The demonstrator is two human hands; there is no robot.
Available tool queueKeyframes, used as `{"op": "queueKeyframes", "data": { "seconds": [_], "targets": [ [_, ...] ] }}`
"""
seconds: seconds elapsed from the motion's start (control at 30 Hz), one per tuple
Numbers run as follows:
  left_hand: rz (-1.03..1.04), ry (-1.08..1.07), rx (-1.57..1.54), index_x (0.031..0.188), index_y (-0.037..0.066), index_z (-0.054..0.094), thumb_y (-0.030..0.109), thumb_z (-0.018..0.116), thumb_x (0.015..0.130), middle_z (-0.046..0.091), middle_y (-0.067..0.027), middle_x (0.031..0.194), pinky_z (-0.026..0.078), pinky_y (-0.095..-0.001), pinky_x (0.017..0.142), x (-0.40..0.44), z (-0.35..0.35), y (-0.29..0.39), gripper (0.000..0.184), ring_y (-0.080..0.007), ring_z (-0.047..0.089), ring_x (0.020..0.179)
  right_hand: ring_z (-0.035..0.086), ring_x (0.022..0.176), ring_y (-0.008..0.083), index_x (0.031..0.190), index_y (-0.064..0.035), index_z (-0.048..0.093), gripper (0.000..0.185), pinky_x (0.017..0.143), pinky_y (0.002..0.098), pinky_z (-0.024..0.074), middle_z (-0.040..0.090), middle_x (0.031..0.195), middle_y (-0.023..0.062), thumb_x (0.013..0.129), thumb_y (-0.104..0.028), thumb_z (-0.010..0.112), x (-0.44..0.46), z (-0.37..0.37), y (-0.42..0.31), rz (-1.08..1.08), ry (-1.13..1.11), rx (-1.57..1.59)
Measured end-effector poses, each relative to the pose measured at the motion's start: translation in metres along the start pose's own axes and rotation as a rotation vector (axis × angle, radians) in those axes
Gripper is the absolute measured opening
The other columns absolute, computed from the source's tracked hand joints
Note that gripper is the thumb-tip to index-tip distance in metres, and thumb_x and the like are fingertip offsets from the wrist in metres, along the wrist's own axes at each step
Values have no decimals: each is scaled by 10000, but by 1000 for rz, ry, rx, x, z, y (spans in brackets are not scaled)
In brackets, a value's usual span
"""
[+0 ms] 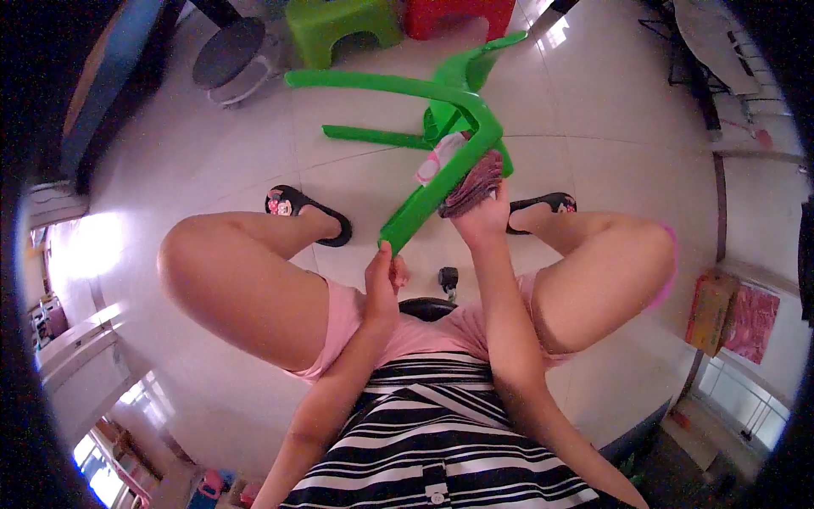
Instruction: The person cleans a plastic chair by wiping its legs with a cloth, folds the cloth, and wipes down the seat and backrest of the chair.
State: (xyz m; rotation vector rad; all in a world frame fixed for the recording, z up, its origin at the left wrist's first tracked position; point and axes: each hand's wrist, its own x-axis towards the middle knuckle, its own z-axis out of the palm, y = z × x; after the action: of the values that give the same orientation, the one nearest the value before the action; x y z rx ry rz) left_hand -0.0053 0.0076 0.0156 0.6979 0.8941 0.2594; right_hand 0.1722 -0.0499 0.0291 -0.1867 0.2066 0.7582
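Observation:
A green plastic chair (471, 114) lies tipped over on the floor, its legs pointing left and toward me. My left hand (386, 276) is closed on the end of the nearest chair leg. In my right hand (483, 216) is a brownish-purple cloth (475, 188), bunched against the same leg higher up. A pink and white cloth or sheet (441, 159) shows behind the leg, beside the bunched cloth; what holds it is hidden.
At the top stand a green stool (343, 30), a red stool (462, 15) and a round dark-topped stool (229, 55). My feet in black slippers rest on both sides of the chair. A cardboard box (710, 312) is at the right.

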Motion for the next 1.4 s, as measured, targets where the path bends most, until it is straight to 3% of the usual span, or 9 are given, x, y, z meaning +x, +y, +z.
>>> {"op": "queueKeyframes", "data": {
  "seconds": [0.07,0.17,0.37,0.47,0.67,0.77,0.97,1.07,1.4],
  "targets": [
    [16,0,23,633,124,402,441,433,921,327,34,490,257,-238,476,-2,1,2,430,-79,323,463,424,1189,338,1311,-116,393,492,1028,523,287,453,1303,102,930,-405,275,1,-11,-1,43,-103,120],
    [-2,30,-31,615,127,391,449,433,919,323,34,482,252,-239,471,2,-2,-4,444,-80,314,455,350,1262,294,1333,-123,377,452,1066,503,227,375,1375,100,939,-311,260,5,-32,-4,-30,57,60],
    [87,25,32,578,135,365,451,426,920,306,32,467,240,-240,458,3,-6,-5,469,-81,301,441,410,1215,292,1297,-131,415,440,1027,540,279,436,1321,108,932,-349,307,16,-37,4,-51,66,53],
    [47,31,60,594,129,380,448,415,925,311,31,473,240,-241,452,2,-8,-7,461,-80,302,440,438,1186,295,1263,-148,443,449,988,571,312,487,1263,109,916,-414,341,29,-49,11,68,-238,148],
    [47,62,54,631,115,413,444,408,929,328,33,494,254,-232,453,0,-5,-3,444,-73,308,447,482,1116,302,1219,-143,483,497,871,583,403,528,1205,102,883,-496,386,30,-24,8,53,-166,-5],
    [53,45,141,625,116,406,443,414,927,334,32,499,255,-227,455,-1,-3,-1,445,-71,312,454,515,1057,295,1162,-123,521,500,824,582,429,568,1126,110,863,-511,420,33,-6,8,14,170,-22],
    [50,44,234,664,101,462,438,402,933,343,38,525,257,-228,460,-1,-3,-5,435,-63,313,472,588,787,336,983,-79,569,539,780,582,431,615,833,126,798,-570,446,43,-19,-12,153,281,-28],
    [50,-39,340,721,89,500,404,411,939,348,48,550,263,-217,461,-7,1,2,393,-48,325,496,565,697,274,921,-117,574,432,686,519,454,596,763,77,838,-522,446,42,-14,-18,153,269,-179],
    [-41,-98,385,840,90,474,393,400,946,426,31,659,338,-231,496,-5,-13,-3,330,-78,394,544,549,628,250,941,-156,573,420,616,479,451,577,709,54,827,-537,436,47,-8,-18,91,384,-288]
  ]
}}
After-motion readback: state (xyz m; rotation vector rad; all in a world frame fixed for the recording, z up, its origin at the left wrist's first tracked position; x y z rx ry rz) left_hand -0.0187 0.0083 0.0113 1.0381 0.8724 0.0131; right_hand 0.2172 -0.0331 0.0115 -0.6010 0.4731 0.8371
